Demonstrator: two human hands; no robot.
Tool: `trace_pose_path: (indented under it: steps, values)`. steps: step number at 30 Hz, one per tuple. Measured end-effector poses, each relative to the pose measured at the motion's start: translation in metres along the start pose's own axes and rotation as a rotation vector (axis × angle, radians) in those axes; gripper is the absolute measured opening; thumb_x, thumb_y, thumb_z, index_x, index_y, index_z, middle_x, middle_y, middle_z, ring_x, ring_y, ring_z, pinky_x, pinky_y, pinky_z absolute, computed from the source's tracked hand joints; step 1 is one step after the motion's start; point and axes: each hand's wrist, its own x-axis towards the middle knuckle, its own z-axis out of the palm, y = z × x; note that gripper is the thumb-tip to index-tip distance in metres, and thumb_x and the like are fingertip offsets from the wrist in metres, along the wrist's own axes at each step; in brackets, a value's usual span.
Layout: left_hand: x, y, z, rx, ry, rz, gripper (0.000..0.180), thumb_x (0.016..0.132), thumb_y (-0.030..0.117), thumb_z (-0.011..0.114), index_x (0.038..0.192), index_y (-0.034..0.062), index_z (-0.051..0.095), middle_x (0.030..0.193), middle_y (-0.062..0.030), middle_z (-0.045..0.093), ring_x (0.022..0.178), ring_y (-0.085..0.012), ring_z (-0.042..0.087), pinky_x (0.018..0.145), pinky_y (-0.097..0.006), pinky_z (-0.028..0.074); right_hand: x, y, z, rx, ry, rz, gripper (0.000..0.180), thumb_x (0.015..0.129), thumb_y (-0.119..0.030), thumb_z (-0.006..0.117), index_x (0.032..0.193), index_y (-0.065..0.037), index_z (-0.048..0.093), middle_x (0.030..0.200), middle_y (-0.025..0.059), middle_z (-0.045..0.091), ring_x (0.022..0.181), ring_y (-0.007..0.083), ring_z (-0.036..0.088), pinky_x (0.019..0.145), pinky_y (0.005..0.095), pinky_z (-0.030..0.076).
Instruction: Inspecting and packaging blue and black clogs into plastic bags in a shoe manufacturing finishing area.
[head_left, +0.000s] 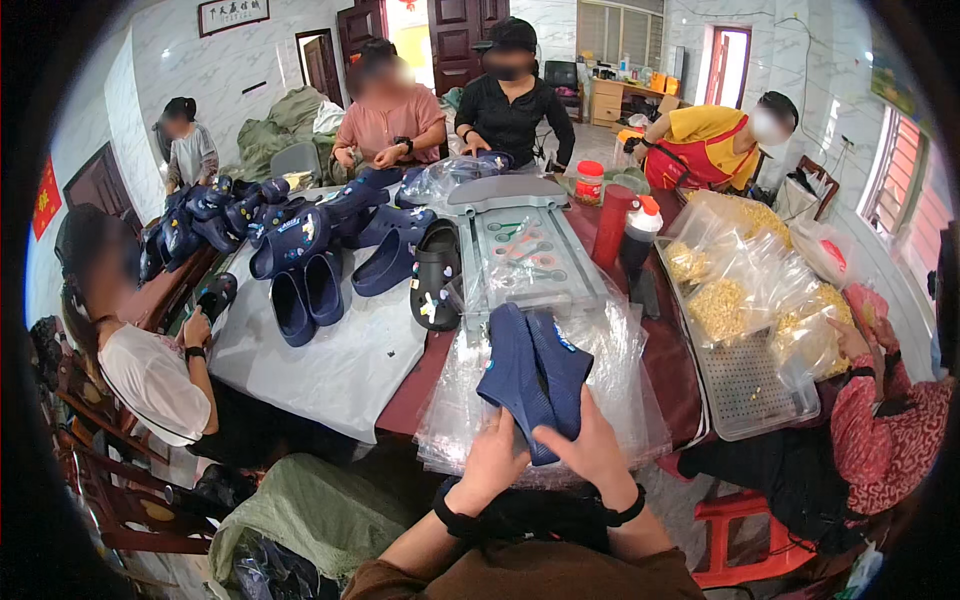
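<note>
A pair of navy blue clogs (532, 375) with small decorations sits side by side between my hands, heels toward me. My left hand (492, 462) grips the left clog near its heel, thumb along its side. Around the heel of the other clog closes my right hand (592, 448), its thumb laid across the heel and its fingers partly hidden. Beneath the pair lies a spread stack of clear plastic bags (448, 425). Just beyond is a grey plastic board (590, 270) with several green and red pieces, partly covered by clear film.
Left are several navy clogs (322, 290), a black clog (436, 275) and white sheeting (270, 350). A red cylinder (611, 228) and dark bottle (640, 240) stand right, near a perforated tray (735, 400) with bags of yellowish pieces (722, 308). Several people surround the table; a red stool (745, 520) is lower right.
</note>
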Motion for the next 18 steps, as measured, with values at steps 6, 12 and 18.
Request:
trace_pose_path:
  steps: [6,12,18]
  values:
    - [0.0,0.003,0.002,0.068,-0.058,0.187,0.072,0.079,0.015,0.076,0.14,-0.005,0.043,0.125,-0.031,0.06,0.112,-0.0512,0.058,0.097,-0.052,0.049,-0.005,-0.01,-0.004,-0.243,-0.052,0.004,0.124,0.069,-0.048,0.087,0.156,0.006,0.017,0.134,0.0326,0.05,0.116,0.0477,0.059,0.092,0.05,0.051]
    - [-0.003,0.015,-0.008,0.054,-0.057,0.289,0.065,0.087,0.029,0.075,0.138,-0.0015,0.049,0.127,-0.029,0.061,0.113,-0.0478,0.06,0.092,-0.05,0.051,0.002,-0.004,-0.013,-0.353,-0.007,0.048,0.122,0.065,-0.045,0.084,0.157,0.003,0.019,0.122,0.0268,0.053,0.11,0.0452,0.061,0.088,0.0495,0.053]
    - [0.016,0.031,-0.073,0.046,-0.336,0.169,0.042,0.09,0.031,0.073,0.123,0.0062,0.066,0.116,-0.0201,0.069,0.105,-0.0374,0.068,0.087,-0.044,0.054,-0.001,0.0,-0.011,-0.395,-0.07,0.063,0.12,0.065,-0.043,0.083,0.157,0.002,0.02,0.124,0.0261,0.053,0.106,0.0441,0.062,0.088,0.0498,0.053]
